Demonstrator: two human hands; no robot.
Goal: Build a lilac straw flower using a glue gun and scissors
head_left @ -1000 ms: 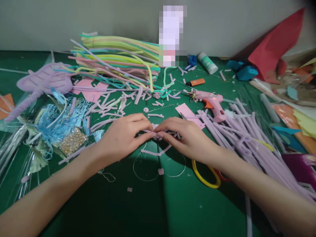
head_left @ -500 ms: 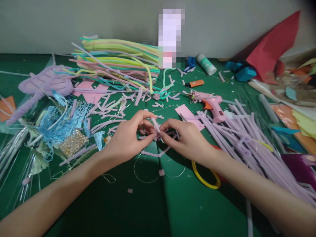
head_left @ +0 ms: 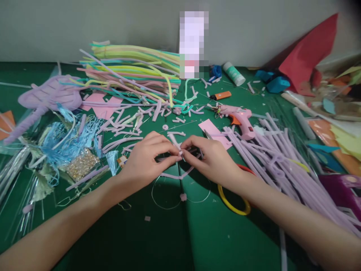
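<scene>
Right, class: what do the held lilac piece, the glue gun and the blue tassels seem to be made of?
Lilac piece: probably pipe cleaner, matte, resembling the soft-edged stems at right; blur leaves this open.
Glue gun: likely hard plastic, given its smooth, moulded pink shell.
Blue tassels: perhaps silky thread, judging by their fine strands.

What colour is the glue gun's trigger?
Orange; the trigger shows best in the head view, against the pink body of the glue gun.

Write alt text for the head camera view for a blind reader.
A person's left hand and right hand hold a small lilac piece together over a green table. A pink glue gun and long lilac stems lie to the right.
</scene>
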